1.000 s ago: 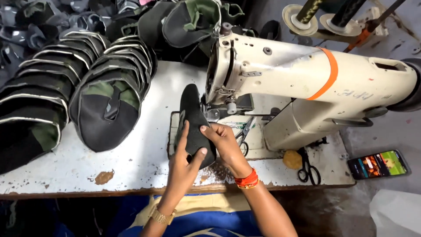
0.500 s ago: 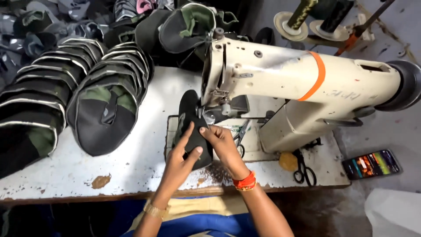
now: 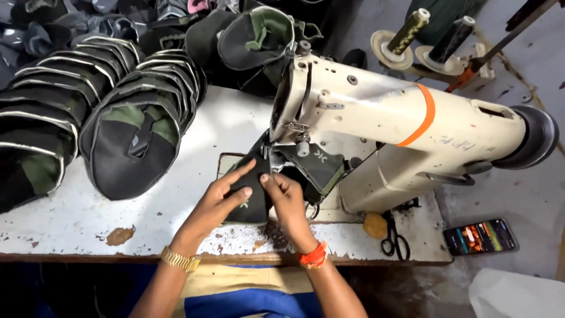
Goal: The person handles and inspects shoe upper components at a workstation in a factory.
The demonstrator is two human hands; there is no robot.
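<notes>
Here both hands pin the dark fabric piece [image 3: 254, 191] flat, left hand [image 3: 220, 197] and right hand [image 3: 286, 197] flanking it, long axis toward the sewing machine [image 3: 376, 123] needle.

A phone [image 3: 480, 236] with a lit, colourful screen, rectangular with a dark frame, lies low at the right beside the table edge [image 3: 438, 259], near the black scissors [image 3: 394, 235], and a small pale mark sits on the dark fabric piece [image 3: 250, 197].

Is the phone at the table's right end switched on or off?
On: the phone lies face up with its screen lit in colours.
</notes>
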